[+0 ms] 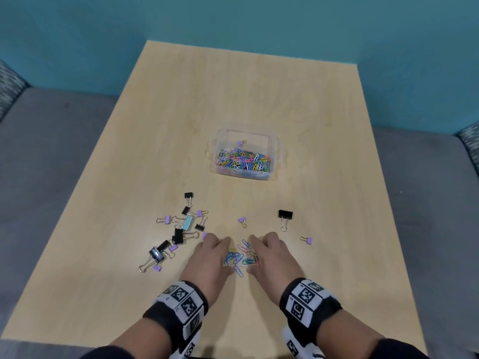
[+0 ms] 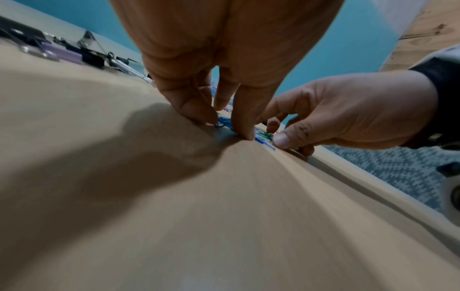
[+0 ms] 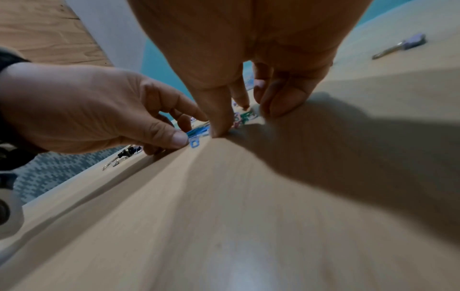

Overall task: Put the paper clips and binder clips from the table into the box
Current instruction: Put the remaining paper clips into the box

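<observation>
Clear plastic box (image 1: 272,151) at mid-desk, already heaped with coloured paper clips plus one purple binder clip: roughly the bulk of the paper clips done, by the look of it. Left on the pale wooden desk (image 1: 259,94): a small pile of paper clips (image 1: 241,257) between both hands, a cluster of black, purple and light blue binder clips (image 1: 178,229) to the left, a large black binder clip (image 1: 285,215) and two small purple ones to the right. Left hand (image 1: 211,257) and right hand (image 1: 272,255) cupped, fingers curled down, fingertips on the desk, raking the pile together; nothing lifted yet. Head view alone showing box and scatter. Wrist views alone showing thumbs pressed against the clips; firm grip impossible to confirm.
</observation>
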Motion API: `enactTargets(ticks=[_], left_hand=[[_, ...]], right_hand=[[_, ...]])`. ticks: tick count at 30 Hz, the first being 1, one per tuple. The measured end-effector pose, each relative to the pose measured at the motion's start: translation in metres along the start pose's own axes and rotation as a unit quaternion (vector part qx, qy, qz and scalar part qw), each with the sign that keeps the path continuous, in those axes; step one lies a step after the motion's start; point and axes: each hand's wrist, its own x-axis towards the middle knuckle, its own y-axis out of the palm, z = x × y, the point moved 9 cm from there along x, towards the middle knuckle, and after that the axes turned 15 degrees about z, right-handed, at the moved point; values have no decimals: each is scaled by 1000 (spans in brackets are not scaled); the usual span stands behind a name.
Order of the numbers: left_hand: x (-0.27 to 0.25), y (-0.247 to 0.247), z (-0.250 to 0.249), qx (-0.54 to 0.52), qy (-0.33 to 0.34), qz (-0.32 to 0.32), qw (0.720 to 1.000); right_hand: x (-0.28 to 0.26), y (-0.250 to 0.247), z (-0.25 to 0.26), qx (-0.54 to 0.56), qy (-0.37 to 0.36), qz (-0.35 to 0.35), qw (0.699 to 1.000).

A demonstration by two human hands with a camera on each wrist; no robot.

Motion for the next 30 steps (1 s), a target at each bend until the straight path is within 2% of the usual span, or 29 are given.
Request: enactTargets(ticks=[15, 21, 26, 30], left_hand=[[18, -7, -16, 66, 25, -51, 996], [19, -5, -14, 75, 26, -33, 996], [22, -6, -6, 70, 7, -15, 997], [22, -13, -2, -11, -1, 0, 1000]], right_hand=[[22, 2, 7, -88, -67, -50, 993], [19, -6, 6, -101, -69, -49, 991], [15, -13, -3, -39, -65, -4, 997], [13, -21, -12, 39, -56, 14, 998]])
